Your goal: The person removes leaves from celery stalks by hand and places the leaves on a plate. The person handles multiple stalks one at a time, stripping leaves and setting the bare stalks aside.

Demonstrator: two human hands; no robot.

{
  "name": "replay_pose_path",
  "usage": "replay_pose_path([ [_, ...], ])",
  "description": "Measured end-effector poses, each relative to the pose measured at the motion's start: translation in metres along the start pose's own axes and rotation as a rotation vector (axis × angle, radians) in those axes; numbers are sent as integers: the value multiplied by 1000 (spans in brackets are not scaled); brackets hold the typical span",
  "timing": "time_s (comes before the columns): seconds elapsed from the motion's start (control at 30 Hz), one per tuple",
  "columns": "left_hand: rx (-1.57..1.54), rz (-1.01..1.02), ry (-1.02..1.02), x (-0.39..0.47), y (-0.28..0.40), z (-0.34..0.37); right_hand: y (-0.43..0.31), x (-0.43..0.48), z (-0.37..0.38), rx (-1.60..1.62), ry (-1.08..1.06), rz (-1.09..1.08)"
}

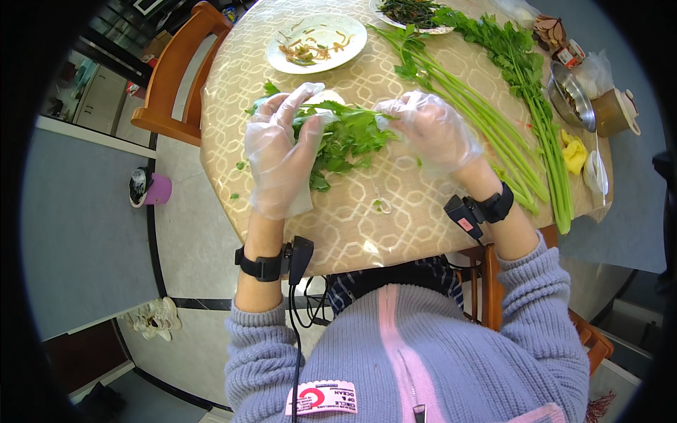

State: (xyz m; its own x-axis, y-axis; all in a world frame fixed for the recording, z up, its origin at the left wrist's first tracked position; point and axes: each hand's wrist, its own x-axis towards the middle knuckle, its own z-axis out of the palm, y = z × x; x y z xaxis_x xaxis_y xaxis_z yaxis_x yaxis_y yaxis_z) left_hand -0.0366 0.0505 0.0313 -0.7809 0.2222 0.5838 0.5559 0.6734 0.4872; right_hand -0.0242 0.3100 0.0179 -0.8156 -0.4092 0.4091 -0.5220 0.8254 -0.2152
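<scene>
My left hand (pixel 283 153), in a clear plastic glove, grips a thin celery sprig (pixel 351 110) between thumb and fingers. The sprig runs across to my right hand (pixel 431 129), also gloved, whose fingertips pinch its other end. Below and between the hands lies a heap of loose celery leaves (pixel 344 145), partly hidden by my left hand. A white object (pixel 327 97) shows just behind the sprig; what it is cannot be told. To the right of my right hand lie long celery stalks (pixel 476 113), with a second leafy bunch (pixel 531 100) beyond them.
A white plate (pixel 344 33) with food scraps stands at the back, near a plate of dark green food (pixel 410 13). On the right are a metal bowl (pixel 566 95), a lidded pot (pixel 616 111) and a yellow cloth (pixel 574 152). A wooden chair (pixel 169 90) stands left.
</scene>
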Motion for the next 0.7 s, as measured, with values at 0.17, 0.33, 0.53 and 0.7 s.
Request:
replay_pose_path([
  [0.17,2,189,-89,-5,23,-1,-14,-12,-2,-23,-132,122],
  [0.33,236,225,-208,-15,35,14,-7,-20,27,158,123,-12],
  [0.53,-32,237,-45,-8,22,23,-4,-24,41,165,107,-51],
  [0.7,-181,-325,-34,-8,11,22,-6,-27,24,167,1,9],
])
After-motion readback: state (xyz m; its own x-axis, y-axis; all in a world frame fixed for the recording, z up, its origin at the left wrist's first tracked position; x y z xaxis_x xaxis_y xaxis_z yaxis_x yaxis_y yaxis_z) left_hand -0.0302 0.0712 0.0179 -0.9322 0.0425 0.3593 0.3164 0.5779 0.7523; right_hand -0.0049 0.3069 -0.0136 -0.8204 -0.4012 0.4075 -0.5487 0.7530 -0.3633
